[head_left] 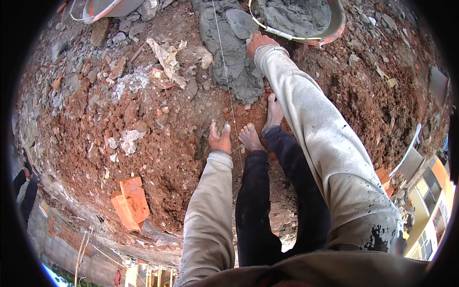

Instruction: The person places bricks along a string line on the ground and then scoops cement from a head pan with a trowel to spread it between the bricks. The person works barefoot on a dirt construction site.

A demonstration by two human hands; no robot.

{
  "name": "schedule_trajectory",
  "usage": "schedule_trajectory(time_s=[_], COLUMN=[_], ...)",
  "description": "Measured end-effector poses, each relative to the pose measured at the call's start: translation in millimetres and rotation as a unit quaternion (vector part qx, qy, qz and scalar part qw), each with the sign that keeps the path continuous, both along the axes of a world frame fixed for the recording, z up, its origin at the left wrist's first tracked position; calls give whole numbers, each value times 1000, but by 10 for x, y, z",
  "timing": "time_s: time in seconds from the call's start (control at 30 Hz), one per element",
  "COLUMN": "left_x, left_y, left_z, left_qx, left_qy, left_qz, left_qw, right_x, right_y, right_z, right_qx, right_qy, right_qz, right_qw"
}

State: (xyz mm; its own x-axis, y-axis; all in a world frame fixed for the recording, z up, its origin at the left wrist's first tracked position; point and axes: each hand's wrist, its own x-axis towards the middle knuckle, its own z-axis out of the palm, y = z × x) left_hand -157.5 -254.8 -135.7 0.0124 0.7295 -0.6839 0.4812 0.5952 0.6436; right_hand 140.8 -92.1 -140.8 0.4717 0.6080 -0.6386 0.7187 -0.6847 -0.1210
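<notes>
Outdoor building site: wet mortar, string line, orange bricks, red soil.

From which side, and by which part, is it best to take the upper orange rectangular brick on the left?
The upper orange brick is probably best gripped across its far end, from above and the right. It overlaps a second orange brick on its left, but its far end and right edge look free.

On my feed, the far mortar looks wet and lumpy, the trowel blade smooth; red soil is rough and crumbly, near-left bricks matt, the right sleeve stained, matt cloth.
</notes>
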Motion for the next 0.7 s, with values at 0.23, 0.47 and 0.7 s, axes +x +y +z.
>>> schedule_trajectory(time_s=[0.23,0.47,0.7], left_x=[-2,915,2161], left_y=[-12,430,1573], left_z=[282,445,-4], left_qx=[-7,-25,36], left_qy=[-39,-131,-171], left_qz=[43,43,31], left_qw=[998,990,984], right_x=[32,1885,1902], right_y=[-1498,-771,-98], right_z=[1064,2017,957], right_qx=[44,-48,-174], right_qy=[101,-250,-118], right_qz=[26,73,171], right_qw=[994,964,963])
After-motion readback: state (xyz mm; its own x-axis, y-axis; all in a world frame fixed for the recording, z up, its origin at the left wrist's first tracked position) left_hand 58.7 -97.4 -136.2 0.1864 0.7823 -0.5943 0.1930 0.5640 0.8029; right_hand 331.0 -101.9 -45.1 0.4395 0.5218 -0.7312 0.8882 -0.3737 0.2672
